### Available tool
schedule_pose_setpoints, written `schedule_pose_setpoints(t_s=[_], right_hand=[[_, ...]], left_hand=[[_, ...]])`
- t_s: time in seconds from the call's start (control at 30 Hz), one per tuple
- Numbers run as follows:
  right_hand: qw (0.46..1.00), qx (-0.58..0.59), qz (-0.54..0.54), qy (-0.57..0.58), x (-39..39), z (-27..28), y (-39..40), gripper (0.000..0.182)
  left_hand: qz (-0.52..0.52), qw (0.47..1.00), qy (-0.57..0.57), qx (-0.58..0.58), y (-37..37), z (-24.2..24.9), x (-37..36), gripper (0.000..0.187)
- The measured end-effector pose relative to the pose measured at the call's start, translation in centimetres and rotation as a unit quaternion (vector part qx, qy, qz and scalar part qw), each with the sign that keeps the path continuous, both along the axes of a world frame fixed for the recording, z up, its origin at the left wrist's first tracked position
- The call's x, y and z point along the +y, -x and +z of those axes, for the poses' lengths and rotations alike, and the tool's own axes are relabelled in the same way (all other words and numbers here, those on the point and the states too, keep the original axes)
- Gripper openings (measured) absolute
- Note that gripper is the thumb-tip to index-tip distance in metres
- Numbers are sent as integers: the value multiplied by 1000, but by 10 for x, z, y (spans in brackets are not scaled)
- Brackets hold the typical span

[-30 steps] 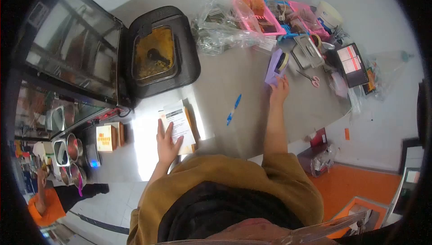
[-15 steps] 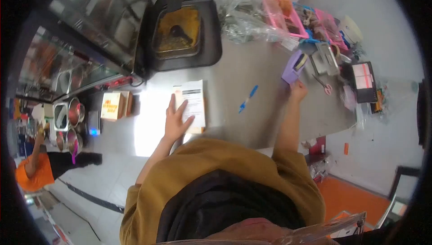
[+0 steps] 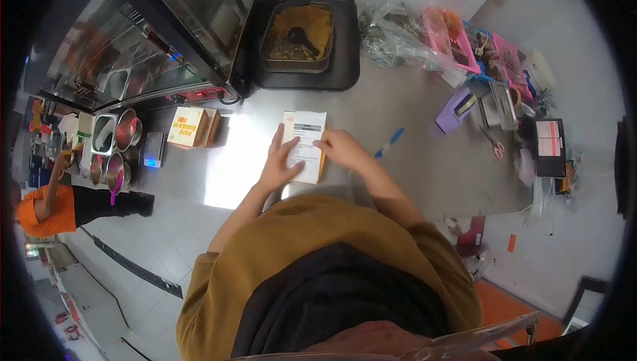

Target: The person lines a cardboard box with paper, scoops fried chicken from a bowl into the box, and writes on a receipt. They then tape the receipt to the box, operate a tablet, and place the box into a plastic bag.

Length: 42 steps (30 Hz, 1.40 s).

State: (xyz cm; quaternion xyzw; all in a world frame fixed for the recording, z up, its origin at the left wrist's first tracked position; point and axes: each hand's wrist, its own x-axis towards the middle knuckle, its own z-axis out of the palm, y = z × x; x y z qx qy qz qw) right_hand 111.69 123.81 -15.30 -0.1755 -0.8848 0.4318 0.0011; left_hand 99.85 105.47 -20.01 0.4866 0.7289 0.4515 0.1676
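Note:
A white printed paper slip (image 3: 306, 137) lies on top of a yellowish box (image 3: 323, 168) on the metal table in front of me. My left hand (image 3: 280, 162) rests on the slip's left side, fingers spread and pressing it down. At the slip's right edge is my right hand (image 3: 343, 150), its fingers curled and pinched together. Whatever those fingertips hold, if anything, is too small to make out. A blue pen (image 3: 390, 142) lies just right of my right forearm. Farther right stands a purple tape dispenser (image 3: 454, 114), apart from both hands.
Two boxes (image 3: 189, 127) stand to the left, near a small scale (image 3: 154, 150) and metal bowls (image 3: 118, 168). A black tray (image 3: 344, 62) sits at the back. Scissors (image 3: 494, 143) and pink baskets (image 3: 464, 56) are on the right. A person in orange (image 3: 50, 210) stands far left.
My right hand has left the tape dispenser and moved left to the slip's right edge. My left hand stays on the slip. The view has shifted somewhat.

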Motion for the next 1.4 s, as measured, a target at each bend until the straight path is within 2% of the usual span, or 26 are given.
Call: schedule_pose_setpoints(t_s=[0.1,0.2,0.3,0.4,0.5,0.6,0.7,0.8,0.83,0.9,0.97,1.0,1.07,1.1,1.13,1.17,1.27,1.37,1.4], right_hand=[[985,-49,-18,-164,-7,-30,11,28],[991,-42,-24,-126,0,-27,7,29],[996,-48,-51,53,11,-31,0,27],[950,57,-88,295,16,-78,-8,21],[920,131,-69,363,16,-101,-11,16],[950,129,-70,274,16,-119,-9,13],[985,119,-104,73,18,-116,-11,14],[979,135,-146,-40,16,-83,-14,28],[951,178,-232,-100,29,-75,-21,29],[860,250,-388,-217,65,-58,-36,31],[712,248,-568,-330,123,-37,-76,40],[630,267,-657,-317,161,-50,-97,42],[607,117,-749,-240,218,-62,-138,44],[610,148,-777,-50,233,-59,-147,41],[593,176,-773,140,247,-53,-154,37],[556,200,-738,325,257,-49,-160,34],[610,309,-627,373,263,-68,-177,37],[575,490,-592,280,237,-88,-169,23],[584,472,-626,211,234,-97,-162,21]], left_hand=[[-4,1000,-4,18,2,-1,0,58],[-7,999,9,40,4,3,-1,57],[1,999,24,37,2,10,-1,57],[7,997,44,61,3,9,1,58],[5,998,45,47,2,12,1,59],[7,998,54,28,2,11,1,59],[3,996,56,76,3,9,-1,59],[-9,1000,15,11,3,2,1,57],[-15,1000,-2,-7,1,4,4,57],[-23,998,-32,-49,-5,9,4,55],[-25,998,-21,-57,-10,18,5,52],[-23,998,-17,-58,-9,20,5,50],[-18,1000,5,-10,-2,6,1,47],[-12,1000,14,14,0,0,0,45],[-11,1000,4,-13,-3,6,1,39],[-8,1000,13,9,-4,5,1,39],[-4,998,39,44,-5,14,1,36],[-5,998,37,48,-2,7,1,36],[-9,998,36,45,-2,6,0,37]])
